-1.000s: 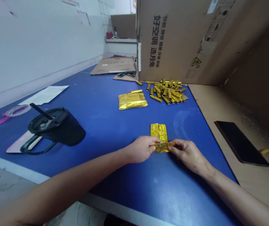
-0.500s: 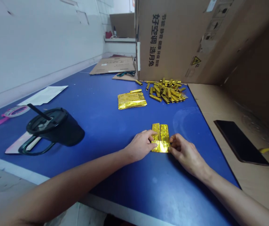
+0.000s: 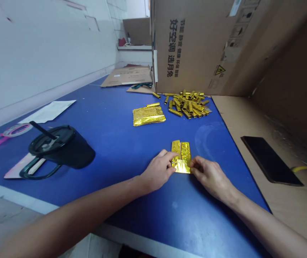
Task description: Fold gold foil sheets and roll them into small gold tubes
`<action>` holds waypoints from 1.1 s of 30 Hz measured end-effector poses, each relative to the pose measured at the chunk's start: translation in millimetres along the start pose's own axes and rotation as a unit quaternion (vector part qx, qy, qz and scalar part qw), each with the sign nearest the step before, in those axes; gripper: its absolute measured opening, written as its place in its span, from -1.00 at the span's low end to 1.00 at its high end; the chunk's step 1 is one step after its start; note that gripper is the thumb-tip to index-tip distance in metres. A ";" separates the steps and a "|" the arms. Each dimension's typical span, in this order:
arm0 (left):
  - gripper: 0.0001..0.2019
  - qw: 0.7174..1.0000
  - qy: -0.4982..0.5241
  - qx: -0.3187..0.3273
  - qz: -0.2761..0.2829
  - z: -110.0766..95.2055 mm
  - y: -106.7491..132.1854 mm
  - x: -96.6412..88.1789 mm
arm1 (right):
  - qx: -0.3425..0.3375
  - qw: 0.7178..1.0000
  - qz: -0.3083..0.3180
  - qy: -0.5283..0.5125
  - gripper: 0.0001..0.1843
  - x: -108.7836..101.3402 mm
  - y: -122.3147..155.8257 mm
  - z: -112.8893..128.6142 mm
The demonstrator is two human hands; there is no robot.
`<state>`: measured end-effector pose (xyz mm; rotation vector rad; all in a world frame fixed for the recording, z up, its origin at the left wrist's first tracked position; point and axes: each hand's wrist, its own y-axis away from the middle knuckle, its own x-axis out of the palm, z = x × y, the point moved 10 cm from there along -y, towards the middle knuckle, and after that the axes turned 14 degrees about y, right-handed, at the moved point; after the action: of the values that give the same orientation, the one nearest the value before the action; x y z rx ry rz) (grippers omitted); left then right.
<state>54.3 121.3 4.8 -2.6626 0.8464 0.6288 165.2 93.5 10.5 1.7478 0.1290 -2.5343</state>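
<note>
Head view: folded gold foil (image 3: 185, 156) on the blue worktop (image 3: 113, 143).
Left hand (image 3: 159, 170): fingers parted, touching the foil's left edge. Right hand (image 3: 208, 175): fingers curled together at its lower right corner; whether they pinch it cannot be told.

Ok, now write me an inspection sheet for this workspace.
Surface: blue tabletop, with pale smudges.
Work items: folded gold sheet between the hands; gold stack and pile of gold tubes farther back.
Clutter: dark lidded mug with a straw, and white paper, at the left; black slab on cardboard at the right.
Hands: left hand at the sheet's left edge, right hand at its lower right corner; how firmly they grip is unclear.
Cables: yellow strip beside the slab, possibly a cable.
Surroundings: printed cardboard box behind; pale wall at the left.
</note>
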 end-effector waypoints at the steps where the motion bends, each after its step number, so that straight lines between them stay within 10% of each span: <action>1: -0.61 1.000 -0.011 -0.002 0.005 0.3 -0.7 0.6 | 0.001 1.000 0.001 0.001 -0.88 0.3 -0.1 -0.2; 33: -0.72 0.957 -0.282 -0.039 0.053 -8.0 4.7 9.4 | -0.037 0.978 -0.017 0.204 -0.76 5.2 8.4 12.7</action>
<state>60.9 110.0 6.6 -2.3041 0.8020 1.3847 152.4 83.8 9.9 2.2234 0.2697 -2.1225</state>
